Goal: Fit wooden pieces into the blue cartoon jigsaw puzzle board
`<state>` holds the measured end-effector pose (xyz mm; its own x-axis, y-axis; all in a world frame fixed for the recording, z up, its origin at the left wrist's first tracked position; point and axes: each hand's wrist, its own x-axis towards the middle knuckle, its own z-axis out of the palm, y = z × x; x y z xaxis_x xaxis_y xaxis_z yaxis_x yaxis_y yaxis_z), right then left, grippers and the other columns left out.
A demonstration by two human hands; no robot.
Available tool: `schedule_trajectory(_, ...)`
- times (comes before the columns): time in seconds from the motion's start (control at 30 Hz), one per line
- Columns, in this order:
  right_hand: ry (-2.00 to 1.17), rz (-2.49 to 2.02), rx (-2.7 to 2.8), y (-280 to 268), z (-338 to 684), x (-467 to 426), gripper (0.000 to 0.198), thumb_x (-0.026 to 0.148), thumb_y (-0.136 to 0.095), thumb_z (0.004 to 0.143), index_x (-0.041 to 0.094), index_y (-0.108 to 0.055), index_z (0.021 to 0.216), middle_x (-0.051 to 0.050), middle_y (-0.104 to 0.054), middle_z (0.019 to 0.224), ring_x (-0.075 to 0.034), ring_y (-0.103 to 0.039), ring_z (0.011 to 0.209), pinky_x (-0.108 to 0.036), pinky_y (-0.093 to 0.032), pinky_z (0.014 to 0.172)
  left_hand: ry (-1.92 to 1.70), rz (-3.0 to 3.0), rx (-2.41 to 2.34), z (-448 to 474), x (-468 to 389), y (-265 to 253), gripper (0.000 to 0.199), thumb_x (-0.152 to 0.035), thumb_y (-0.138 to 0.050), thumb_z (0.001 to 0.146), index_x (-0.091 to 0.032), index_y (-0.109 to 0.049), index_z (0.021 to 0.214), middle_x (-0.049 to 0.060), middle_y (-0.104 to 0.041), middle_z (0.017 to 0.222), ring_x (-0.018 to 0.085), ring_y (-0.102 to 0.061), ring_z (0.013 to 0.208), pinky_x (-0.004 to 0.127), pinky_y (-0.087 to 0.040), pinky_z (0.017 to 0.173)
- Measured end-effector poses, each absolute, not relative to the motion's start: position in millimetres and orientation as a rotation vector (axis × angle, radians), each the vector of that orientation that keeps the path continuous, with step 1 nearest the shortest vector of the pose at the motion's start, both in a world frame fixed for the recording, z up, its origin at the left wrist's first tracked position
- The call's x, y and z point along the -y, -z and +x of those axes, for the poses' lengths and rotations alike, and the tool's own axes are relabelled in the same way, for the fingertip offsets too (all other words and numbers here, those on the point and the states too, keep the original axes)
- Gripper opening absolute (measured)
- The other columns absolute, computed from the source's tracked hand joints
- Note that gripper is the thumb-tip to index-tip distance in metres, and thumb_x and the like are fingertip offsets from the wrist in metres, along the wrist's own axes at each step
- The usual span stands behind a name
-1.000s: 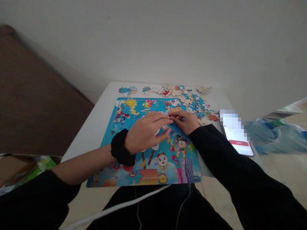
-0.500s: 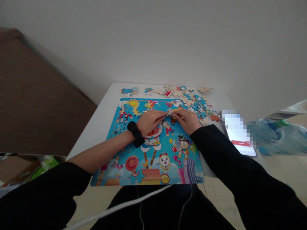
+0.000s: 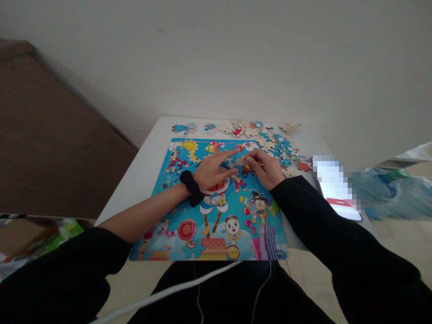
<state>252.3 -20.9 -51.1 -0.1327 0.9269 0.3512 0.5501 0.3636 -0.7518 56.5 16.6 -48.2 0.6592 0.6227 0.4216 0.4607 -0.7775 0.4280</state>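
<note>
Right hand [image 3: 268, 171] clamped on tan jigsaw piece [image 3: 240, 160], left hand [image 3: 209, 172], grip apart, over blue cartoon board [image 3: 218, 219] mid-frame, round yellow badge [image 3: 232, 252] illegible

A grey wall [image 3: 216, 58] is rising beyond the hands [image 3: 211, 172]; brown furniture [image 3: 50, 135] is standing leftward, pale floor [image 3: 305, 270] is showing below.

Dim, flat light leaves the wall [image 3: 216, 67] grey and the black sleeves [image 3: 307, 213] almost without detail. The phone screen [image 3: 342, 210] glares brightest – its upper part broken into coarse blocks – while the clear plastic [image 3: 388, 193] toward the right edge looks smeared and stretched
</note>
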Motion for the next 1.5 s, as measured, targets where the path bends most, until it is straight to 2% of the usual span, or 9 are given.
schedule_trajectory(0.17,-0.685,-1.191,1.820,49.1,248.8,25.9,0.016,0.032,-0.056,0.080,0.020,-0.058,0.090,-0.001,-0.063,0.073,-0.012,-0.060,0.063,-0.025,-0.046,0.056,-0.716,2.781,-0.851,54.4,-16.6,50.7,0.050,-0.045,-0.027,0.095,-0.014,-0.063,0.081,0.006,-0.066,0.075,0.015,-0.061,0.071,0.025,-0.045,0.064)
schedule_trajectory(0.33,-0.341,-1.209,2.010,47.0,250.2,28.8,0.014,0.030,-0.050,0.086,0.020,-0.059,0.084,-0.003,-0.065,0.075,-0.013,-0.060,0.068,-0.027,-0.048,0.061,-0.818,2.825,-0.880,52.0,-12.6,45.3,0.040,-0.040,-0.031,0.095,-0.015,-0.063,0.096,0.007,-0.068,0.086,0.015,-0.061,0.077,0.025,-0.045,0.067)
schedule_trajectory(0.47,-0.021,-1.186,2.166,44.7,248.9,33.7,0.018,0.028,-0.045,0.088,0.021,-0.061,0.083,-0.006,-0.068,0.080,-0.016,-0.061,0.075,-0.030,-0.049,0.065,-0.775,2.550,-0.888,52.3,-7.7,34.7,0.040,-0.043,-0.037,0.092,-0.015,-0.066,0.088,0.004,-0.066,0.074,0.014,-0.059,0.067,0.024,-0.044,0.061)
schedule_trajectory(0.67,0.005,-1.099,2.090,40.1,244.7,40.2,0.021,0.027,-0.042,0.090,0.021,-0.062,0.084,-0.005,-0.068,0.078,-0.014,-0.063,0.074,-0.027,-0.050,0.065,-0.602,1.915,-0.784,44.5,-18.7,28.8,0.035,-0.042,-0.048,0.084,-0.012,-0.066,0.084,0.002,-0.062,0.064,0.010,-0.052,0.051,0.021,-0.041,0.047)
schedule_trajectory(0.73,-0.040,-1.152,2.037,38.9,246.9,39.2,0.020,0.028,-0.043,0.090,0.021,-0.061,0.085,-0.004,-0.068,0.077,-0.014,-0.062,0.069,-0.027,-0.050,0.063,-0.616,1.973,-0.756,38.9,-23.6,24.0,0.032,-0.039,-0.048,0.085,-0.013,-0.066,0.087,0.003,-0.065,0.070,0.011,-0.056,0.056,0.022,-0.045,0.051)
schedule_trajectory(0.87,-0.085,-1.104,2.154,34.6,252.7,38.3,0.017,0.028,-0.048,0.086,0.020,-0.063,0.083,-0.004,-0.068,0.076,-0.013,-0.061,0.067,-0.026,-0.048,0.062,-0.549,2.516,-0.606,26.9,-23.7,4.8,0.022,-0.031,-0.050,0.086,-0.019,-0.068,0.092,0.004,-0.068,0.094,0.015,-0.061,0.085,0.026,-0.047,0.077)
schedule_trajectory(1.13,-0.202,-0.823,2.609,26.8,236.4,58.7,0.020,0.023,-0.045,0.085,0.019,-0.065,0.081,-0.004,-0.066,0.074,-0.013,-0.059,0.069,-0.025,-0.041,0.059,-0.286,2.894,-0.443,4.3,23.9,-1.6,0.029,-0.016,-0.040,0.090,-0.018,-0.068,0.094,0.004,-0.066,0.095,0.014,-0.060,0.088,0.022,-0.046,0.075)
schedule_trajectory(1.27,-0.441,-0.764,2.719,25.8,232.1,62.8,0.023,0.038,-0.051,0.083,0.019,-0.065,0.082,-0.002,-0.065,0.075,-0.012,-0.058,0.069,-0.023,-0.037,0.057,-0.097,2.782,-0.462,-12.3,42.1,3.1,0.022,-0.025,-0.047,0.090,-0.019,-0.066,0.100,0.003,-0.066,0.100,0.014,-0.061,0.092,0.021,-0.046,0.077)
schedule_trajectory(1.5,-0.043,-1.485,2.545,22.7,240.6,51.3,0.043,0.056,-0.045,0.083,0.018,-0.064,0.078,-0.005,-0.065,0.078,-0.014,-0.056,0.066,-0.025,-0.024,0.048,-0.256,2.796,-0.685,-8.9,30.7,4.4,0.032,-0.035,-0.042,0.092,-0.021,-0.058,0.116,0.004,-0.063,0.111,0.016,-0.059,0.102,0.027,-0.046,0.087)
